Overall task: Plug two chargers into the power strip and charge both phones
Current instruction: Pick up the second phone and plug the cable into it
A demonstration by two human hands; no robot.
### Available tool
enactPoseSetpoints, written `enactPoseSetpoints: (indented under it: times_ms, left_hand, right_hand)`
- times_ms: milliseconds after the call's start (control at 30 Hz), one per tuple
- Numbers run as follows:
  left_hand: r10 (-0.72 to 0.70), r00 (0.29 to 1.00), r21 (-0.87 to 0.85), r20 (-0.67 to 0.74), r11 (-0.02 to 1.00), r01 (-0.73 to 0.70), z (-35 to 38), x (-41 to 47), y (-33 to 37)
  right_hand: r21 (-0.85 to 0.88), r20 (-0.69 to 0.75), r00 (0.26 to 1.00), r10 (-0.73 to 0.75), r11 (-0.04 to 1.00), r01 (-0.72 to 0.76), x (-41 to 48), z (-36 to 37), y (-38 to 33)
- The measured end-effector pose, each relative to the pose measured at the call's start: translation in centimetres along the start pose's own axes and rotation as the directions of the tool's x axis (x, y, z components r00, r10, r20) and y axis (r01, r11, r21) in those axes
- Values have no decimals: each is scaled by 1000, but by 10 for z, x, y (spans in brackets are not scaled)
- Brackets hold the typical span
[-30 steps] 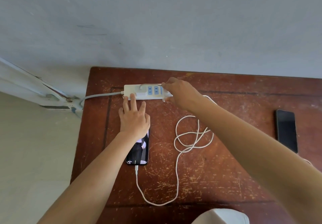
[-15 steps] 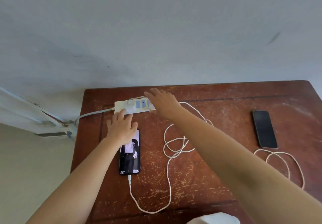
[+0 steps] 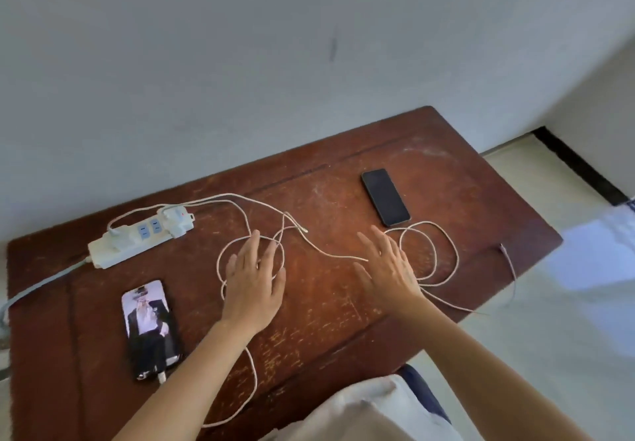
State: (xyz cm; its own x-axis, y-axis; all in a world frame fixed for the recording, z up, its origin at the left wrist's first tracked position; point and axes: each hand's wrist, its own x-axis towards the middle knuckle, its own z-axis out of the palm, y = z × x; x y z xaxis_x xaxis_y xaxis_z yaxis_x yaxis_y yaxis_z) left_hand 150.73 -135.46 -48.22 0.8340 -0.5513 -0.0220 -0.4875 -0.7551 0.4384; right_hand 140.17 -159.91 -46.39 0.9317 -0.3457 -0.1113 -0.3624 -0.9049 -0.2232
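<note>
A white power strip (image 3: 137, 239) lies at the back left of the wooden table, with white chargers plugged in at both ends. A lit phone (image 3: 149, 329) lies near the front left with a white cable (image 3: 252, 382) in its bottom port. A dark phone (image 3: 385, 197) lies at the back right, nothing plugged into it. A second white cable (image 3: 443, 258) is coiled just in front of it, its free end (image 3: 502, 247) near the right edge. My left hand (image 3: 256, 287) hovers open over the first cable's loops. My right hand (image 3: 386, 269) is open beside the second coil.
The brown table (image 3: 326, 303) stands against a grey wall. The strip's grey lead (image 3: 41, 286) runs off the left edge. Pale floor shows to the right, and my white clothing (image 3: 371, 413) is at the front edge.
Both hands have left the power strip and moved right to the middle of the table. The view has swung right, so the dark phone and second cable are now nearer the centre.
</note>
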Motion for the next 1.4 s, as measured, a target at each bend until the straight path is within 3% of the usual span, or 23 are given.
enactPoseSetpoints:
  times_ms: [133,267,467,600,800,867,933,1033,1133,1233,1400]
  left_hand:
    - [190,974,48,121,979,-197,29,23,65]
    - [268,949,72,168,957,-282,49,54,119]
    - [146,953,51,267,985,-165,94,92,185]
    - [87,927,107,365,985,-134,133,113,221]
    - [-15,953,113,302,993,-20,169,145,275]
    - [-69,970,115,235,992,42,174,155,286]
    - [-158,973,102,170,985,142,176,167,291]
    - [-387,918,44,93,922,384,174,193,288]
    - [-591,800,4,100,805,594,171,227,279]
    - [-639,761,80,110,769,634,173,249,273]
    - [-641,767,81,22,766,638,174,255,269]
  right_hand:
    - [37,-40,979,202,979,-200,-32,-12,66]
    - [69,-62,950,305,951,-301,-37,-23,122]
    - [161,-42,901,431,893,-420,-21,-20,206]
    - [238,26,801,598,775,-586,-15,-12,262]
    - [274,84,626,775,586,-762,-1,-13,317]
    - [371,97,672,735,600,-709,13,-13,323]
    - [435,128,770,625,662,-610,28,-11,321]
    - [526,169,873,457,708,-472,48,-10,306]
    - [648,212,889,407,623,-439,60,-11,286]
    - [700,214,872,441,553,-452,58,-9,267]
    - [439,288,895,342,783,-441,37,3,242]
